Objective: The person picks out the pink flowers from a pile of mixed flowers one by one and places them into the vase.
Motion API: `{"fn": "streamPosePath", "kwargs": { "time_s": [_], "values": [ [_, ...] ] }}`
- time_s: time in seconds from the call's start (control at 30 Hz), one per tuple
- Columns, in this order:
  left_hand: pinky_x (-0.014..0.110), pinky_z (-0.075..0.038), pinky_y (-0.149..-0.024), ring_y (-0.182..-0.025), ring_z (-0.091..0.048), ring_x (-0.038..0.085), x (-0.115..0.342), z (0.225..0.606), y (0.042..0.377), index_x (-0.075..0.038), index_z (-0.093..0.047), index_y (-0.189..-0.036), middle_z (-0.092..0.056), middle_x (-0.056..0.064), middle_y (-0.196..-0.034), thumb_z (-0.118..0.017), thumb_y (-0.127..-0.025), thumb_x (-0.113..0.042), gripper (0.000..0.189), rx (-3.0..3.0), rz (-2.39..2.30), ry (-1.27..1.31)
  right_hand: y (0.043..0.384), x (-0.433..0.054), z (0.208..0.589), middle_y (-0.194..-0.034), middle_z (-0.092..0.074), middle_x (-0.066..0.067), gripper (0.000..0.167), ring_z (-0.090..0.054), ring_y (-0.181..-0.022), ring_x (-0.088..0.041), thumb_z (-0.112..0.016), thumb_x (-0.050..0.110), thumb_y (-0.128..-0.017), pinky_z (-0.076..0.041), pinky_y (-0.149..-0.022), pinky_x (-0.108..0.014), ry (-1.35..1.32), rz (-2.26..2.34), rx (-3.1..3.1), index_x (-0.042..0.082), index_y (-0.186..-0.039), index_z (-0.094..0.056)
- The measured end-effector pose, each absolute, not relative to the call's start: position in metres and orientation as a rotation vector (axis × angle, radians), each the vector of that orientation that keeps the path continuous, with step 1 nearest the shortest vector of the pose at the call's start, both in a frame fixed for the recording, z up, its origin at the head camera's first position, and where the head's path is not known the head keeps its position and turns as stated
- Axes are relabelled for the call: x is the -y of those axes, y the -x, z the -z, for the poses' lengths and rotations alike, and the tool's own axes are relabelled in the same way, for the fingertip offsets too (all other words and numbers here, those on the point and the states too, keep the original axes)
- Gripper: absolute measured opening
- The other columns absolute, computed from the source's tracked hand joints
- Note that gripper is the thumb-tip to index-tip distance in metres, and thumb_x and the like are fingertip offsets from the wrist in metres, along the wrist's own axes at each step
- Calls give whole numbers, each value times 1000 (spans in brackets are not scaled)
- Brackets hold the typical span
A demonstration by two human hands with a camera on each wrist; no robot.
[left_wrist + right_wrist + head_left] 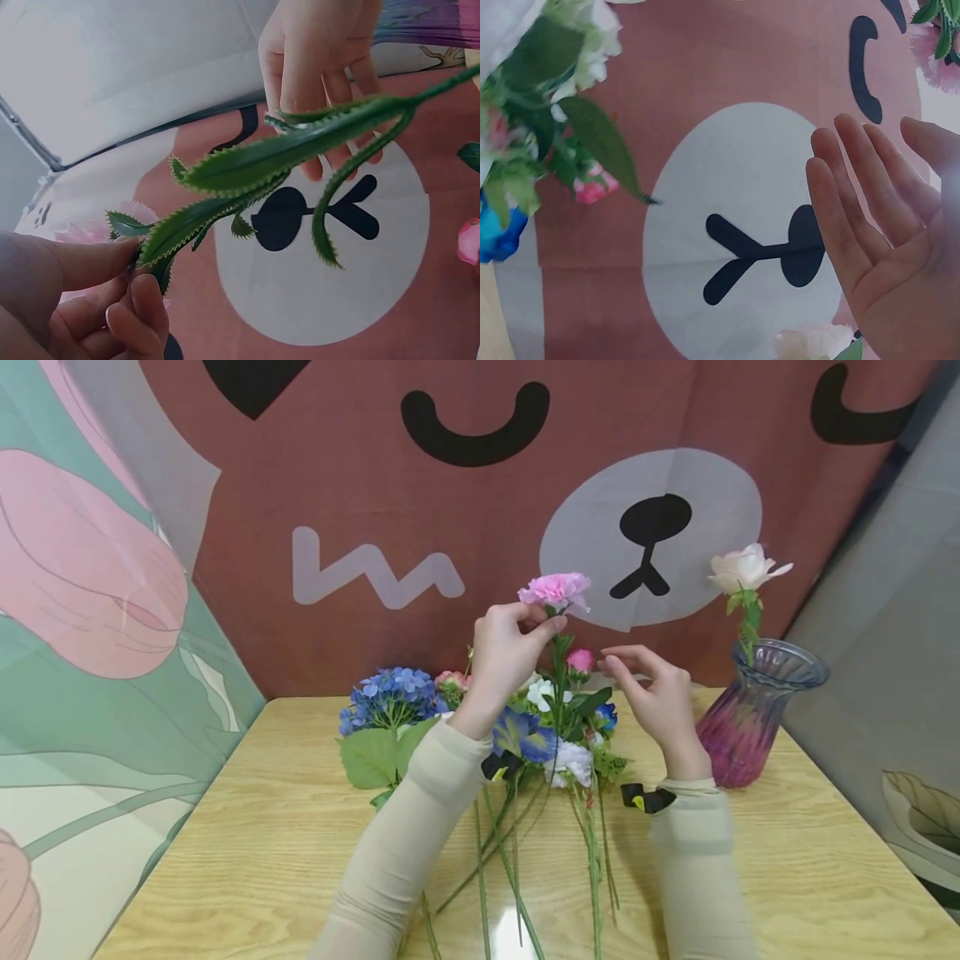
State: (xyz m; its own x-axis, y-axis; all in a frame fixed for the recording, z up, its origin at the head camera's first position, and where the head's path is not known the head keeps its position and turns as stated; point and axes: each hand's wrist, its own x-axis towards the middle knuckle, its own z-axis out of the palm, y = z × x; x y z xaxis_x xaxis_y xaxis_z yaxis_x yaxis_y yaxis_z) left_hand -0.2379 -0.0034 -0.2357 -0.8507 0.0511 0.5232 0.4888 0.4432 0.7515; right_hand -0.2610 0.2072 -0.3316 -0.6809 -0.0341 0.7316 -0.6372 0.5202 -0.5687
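Observation:
My left hand (504, 656) pinches a pink carnation (557, 590) just under its bloom, thumb and fingertips on the stem. The flower is held upright above the other flowers, its toothed green leaves (262, 161) hanging along the stem in the left wrist view. To the right of that stem, my right hand (660, 697) is raised with loosely bent fingers and holds nothing. The right wrist view shows its palm (900, 277) with the fingers extended. A glass vase (742, 727), clear blue-grey above and pink below, stands beyond the right hand with a white rose (744, 568) in it.
Several flowers lie on the wooden table (285, 827), stems toward me. Among them are a blue hydrangea (397, 693), a pink bud (581, 662), a blue iris-like flower (521, 735) and a white bloom (572, 764). A printed cloth (360, 485) hangs behind the table.

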Motion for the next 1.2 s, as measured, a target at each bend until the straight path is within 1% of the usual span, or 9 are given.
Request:
{"fn": "streamPosePath", "kwargs": {
  "time_s": [0.13, 0.27, 0.37, 0.5, 0.57, 0.77, 0.87, 0.97, 1.2],
  "values": [
    [24, -37, -46, -51, -48, 13, 5, 233, 233, -11, -72, -79, -67, 1, -69, -69, -86, -29, 20, 2261, 1409, 459, 253, -200, 324, -93, -73, -11, 20, -64, -79, 8, -60, 15, -93, -49, -65, -8, -546, -1185, 2083, 6, -109, -69],
    [23, -37, -47, -53, -48, 13, 6, 230, 228, -9, -73, -81, -69, 4, -74, -69, -87, -28, 20, 2251, 1413, 477, 238, -190, 310, -91, -73, -15, 19, -64, -78, 8, -59, 10, -93, -49, -64, -7, -548, -1193, 2079, 0, -107, -68],
    [22, -37, -48, -53, -48, 12, 7, 229, 226, -10, -73, -81, -70, 3, -74, -70, -86, -28, 20, 2240, 1405, 483, 229, -183, 302, -92, -71, -20, 19, -64, -76, 9, -58, 9, -93, -50, -64, -8, -559, -1224, 2062, -3, -105, -68],
    [23, -37, -47, -52, -48, 12, 8, 228, 223, -11, -74, -80, -71, 2, -74, -69, -86, -28, 19, 2225, 1409, 492, 224, -176, 296, -94, -71, -21, 19, -63, -75, 11, -59, 9, -93, -51, -64, -11, -567, -1249, 2037, -3, -104, -68],
    [23, -37, -48, -52, -48, 12, 8, 228, 223, -11, -73, -80, -70, 2, -74, -70, -86, -28, 19, 2221, 1416, 493, 223, -174, 295, -94, -71, -20, 19, -64, -75, 9, -59, 9, -93, -52, -64, -12, -574, -1261, 2030, -4, -104, -68],
    [23, -36, -50, -56, -49, 12, 10, 230, 224, -11, -73, -80, -70, 2, -75, -70, -86, -29, 19, 2211, 1421, 483, 221, -169, 292, -93, -71, -20, 21, -69, -79, -5, -58, 9, -94, -55, -67, -18, -634, -1342, 2008, -4, -108, -67],
    [23, -34, -50, -54, -47, 13, 11, 232, 226, -10, -73, -81, -71, 4, -76, -69, -87, -28, 19, 2205, 1430, 483, 222, -165, 292, -94, -70, -22, 22, -69, -81, -6, -57, 8, -94, -56, -68, -21, -672, -1392, 1996, -6, -109, -65],
    [23, -34, -50, -53, -45, 13, 13, 234, 227, -10, -72, -81, -70, 4, -75, -70, -86, -28, 19, 2201, 1433, 469, 222, -162, 291, -95, -70, -23, 22, -69, -80, -3, -56, 6, -94, -56, -69, -23, -702, -1436, 1991, -8, -108, -65],
    [23, -35, -51, -54, -47, 15, 18, 236, 229, -10, -73, -79, -68, 1, -72, -71, -85, -28, 19, 2150, 1425, 438, 222, -157, 292, -93, -70, -25, 22, -71, -79, -9, -56, 4, -93, -57, -68, -26, -795, -1506, 1983, -10, -108, -65]
  ]
}}
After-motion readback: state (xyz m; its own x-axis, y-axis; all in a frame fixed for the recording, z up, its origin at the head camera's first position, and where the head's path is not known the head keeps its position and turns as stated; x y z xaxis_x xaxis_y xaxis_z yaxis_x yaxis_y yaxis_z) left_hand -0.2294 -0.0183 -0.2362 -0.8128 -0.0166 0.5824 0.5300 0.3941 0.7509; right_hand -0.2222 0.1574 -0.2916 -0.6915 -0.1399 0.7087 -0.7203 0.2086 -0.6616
